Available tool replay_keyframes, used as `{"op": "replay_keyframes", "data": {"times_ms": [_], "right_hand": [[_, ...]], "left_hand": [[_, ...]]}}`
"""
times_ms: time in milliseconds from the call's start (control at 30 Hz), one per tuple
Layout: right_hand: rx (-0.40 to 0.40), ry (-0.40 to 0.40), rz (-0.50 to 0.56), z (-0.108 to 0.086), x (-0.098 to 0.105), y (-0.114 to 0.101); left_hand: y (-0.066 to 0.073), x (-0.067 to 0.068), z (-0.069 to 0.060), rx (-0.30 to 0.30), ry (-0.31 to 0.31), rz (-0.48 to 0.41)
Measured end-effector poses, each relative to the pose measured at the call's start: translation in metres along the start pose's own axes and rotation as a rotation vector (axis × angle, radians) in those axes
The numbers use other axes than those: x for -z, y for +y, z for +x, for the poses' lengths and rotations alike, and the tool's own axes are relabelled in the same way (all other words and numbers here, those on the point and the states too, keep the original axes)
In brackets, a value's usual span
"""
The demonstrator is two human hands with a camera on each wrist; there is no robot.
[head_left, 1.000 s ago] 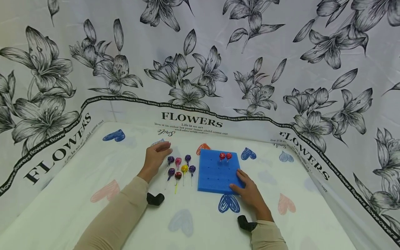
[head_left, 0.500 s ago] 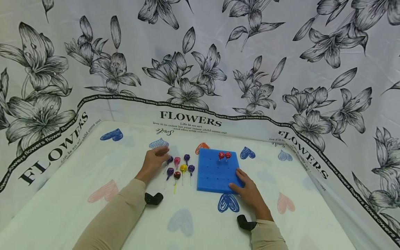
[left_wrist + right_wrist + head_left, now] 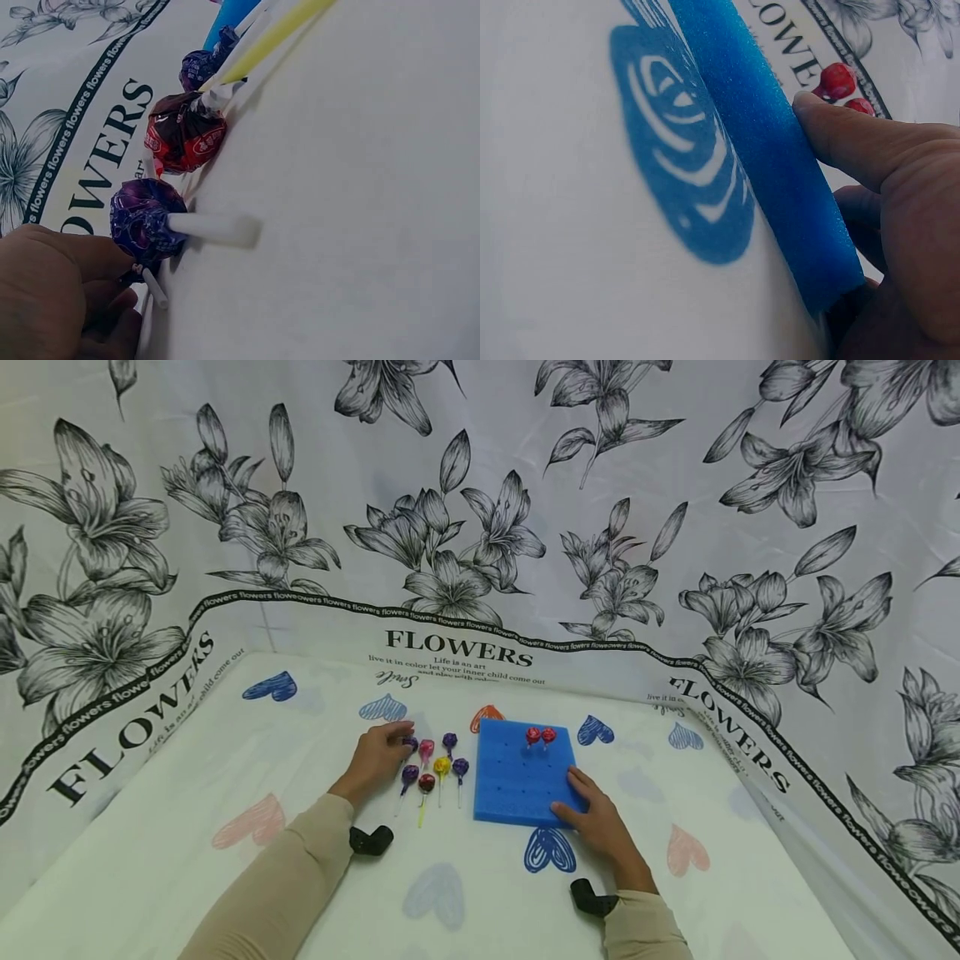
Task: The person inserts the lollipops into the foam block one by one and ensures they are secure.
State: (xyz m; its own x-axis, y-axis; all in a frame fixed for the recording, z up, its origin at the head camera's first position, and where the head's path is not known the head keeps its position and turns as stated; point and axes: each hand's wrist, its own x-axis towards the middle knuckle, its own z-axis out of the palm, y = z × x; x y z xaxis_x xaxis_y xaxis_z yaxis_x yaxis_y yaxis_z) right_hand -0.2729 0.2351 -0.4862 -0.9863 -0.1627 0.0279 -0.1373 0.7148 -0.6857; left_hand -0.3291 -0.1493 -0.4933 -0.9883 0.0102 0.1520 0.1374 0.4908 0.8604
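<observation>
My left hand [image 3: 375, 762] pinches a purple-wrapped lollipop [image 3: 411, 744] at the left end of the loose group. In the left wrist view, thumb and fingers meet near its wrapper's neck, partly hidden by another purple lollipop [image 3: 148, 221] in front. Beside it lie a pink lollipop [image 3: 427, 747], a dark red one [image 3: 427, 782] with a yellow stick, a yellow one [image 3: 442, 766] and more purple ones. My right hand [image 3: 600, 818] rests on the near right corner of a blue foam block [image 3: 513, 793], thumb on top, fingers along its side. Two red lollipops [image 3: 541, 736] stand in the block's far row.
The block's top has rows of small holes. A white cloth with printed hearts [image 3: 435, 893] covers the table. Behind it hangs a flower-printed curtain [image 3: 465, 552]. A black wrist mount [image 3: 371, 840] sits by the left cuff, another [image 3: 592, 897] by the right.
My left hand has moved down onto the leftmost purple lollipop, and its fingers have closed in on it. My right hand and the foam block have stayed in place.
</observation>
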Motion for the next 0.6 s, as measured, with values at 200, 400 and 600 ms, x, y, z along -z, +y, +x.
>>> {"op": "replay_keyframes", "data": {"times_ms": [200, 400, 600], "right_hand": [[-0.005, 0.008, 0.0, -0.001, 0.0, 0.0], [-0.005, 0.004, -0.003, -0.001, 0.001, -0.001], [0.0, -0.002, 0.0, -0.001, 0.001, 0.0]], "left_hand": [[0.0, -0.002, -0.001, -0.024, 0.01, 0.017], [0.008, 0.004, -0.004, 0.009, 0.112, -0.133], [0.015, 0.013, -0.002, 0.035, 0.191, -0.361]]}}
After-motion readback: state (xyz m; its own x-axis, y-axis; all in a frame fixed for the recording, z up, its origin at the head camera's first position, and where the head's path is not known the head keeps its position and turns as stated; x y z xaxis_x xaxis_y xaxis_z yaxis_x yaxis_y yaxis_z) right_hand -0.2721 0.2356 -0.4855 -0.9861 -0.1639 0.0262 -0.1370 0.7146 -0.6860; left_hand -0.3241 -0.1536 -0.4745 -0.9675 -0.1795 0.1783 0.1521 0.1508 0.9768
